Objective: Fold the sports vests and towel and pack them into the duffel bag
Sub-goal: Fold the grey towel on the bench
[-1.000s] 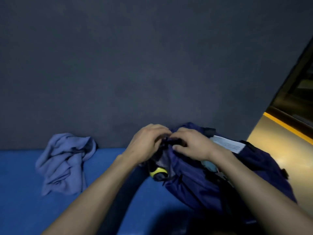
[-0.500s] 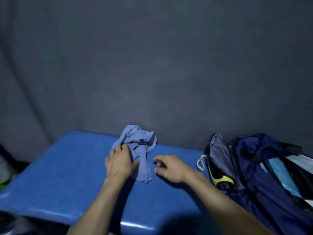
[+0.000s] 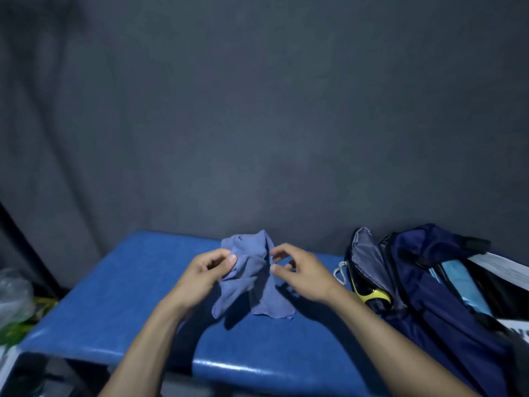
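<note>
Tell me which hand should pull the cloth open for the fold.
Right, probably. The left hand already pinches the blue cloth at its upper left, anchoring it. The right hand is at the cloth's right edge with fingers curled; a grip isn't clear. It could take that edge and draw it toward the bag.

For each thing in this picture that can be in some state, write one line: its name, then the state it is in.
Cloth: crumpled, unfolded, lifted partly off the bench.
Left hand: pinches the cloth's left edge.
Right hand: fingers curled at the cloth's right edge; grip unclear.
Bag: open, lying on the bench, things inside.
Bench: blue padded top, bearing the cloth and the bag.
</note>
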`<state>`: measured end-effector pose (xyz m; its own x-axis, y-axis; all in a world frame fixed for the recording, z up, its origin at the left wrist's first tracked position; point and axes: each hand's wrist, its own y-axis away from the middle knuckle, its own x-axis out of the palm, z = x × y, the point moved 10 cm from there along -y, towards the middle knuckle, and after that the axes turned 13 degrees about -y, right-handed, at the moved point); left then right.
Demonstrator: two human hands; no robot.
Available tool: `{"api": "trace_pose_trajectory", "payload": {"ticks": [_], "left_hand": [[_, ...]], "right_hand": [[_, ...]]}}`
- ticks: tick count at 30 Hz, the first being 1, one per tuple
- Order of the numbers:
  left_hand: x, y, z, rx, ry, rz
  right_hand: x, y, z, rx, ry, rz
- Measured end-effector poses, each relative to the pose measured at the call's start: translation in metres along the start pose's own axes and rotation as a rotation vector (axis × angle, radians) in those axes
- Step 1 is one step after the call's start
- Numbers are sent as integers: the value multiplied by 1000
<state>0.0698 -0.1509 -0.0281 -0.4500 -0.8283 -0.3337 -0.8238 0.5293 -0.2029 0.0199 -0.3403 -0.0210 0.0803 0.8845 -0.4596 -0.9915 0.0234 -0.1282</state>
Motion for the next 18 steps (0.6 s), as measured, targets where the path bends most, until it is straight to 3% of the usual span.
{"api": "trace_pose_trajectory", "payload": {"ticks": [3,8,13,18], "left_hand": [[3,5,-33,7,139,12],[8,-2,-143,222,-230,147],[-33,-17,-228,406,-602,-52],[-42,-13,-292,507,-523,-102]], "right_hand": [[-12,9,35,-121,-58,-43],[-28,11,108,-204,-309,-17],[-42,24,148,-184,-410,75],[-73,43,199,-287,-507,48]]}}
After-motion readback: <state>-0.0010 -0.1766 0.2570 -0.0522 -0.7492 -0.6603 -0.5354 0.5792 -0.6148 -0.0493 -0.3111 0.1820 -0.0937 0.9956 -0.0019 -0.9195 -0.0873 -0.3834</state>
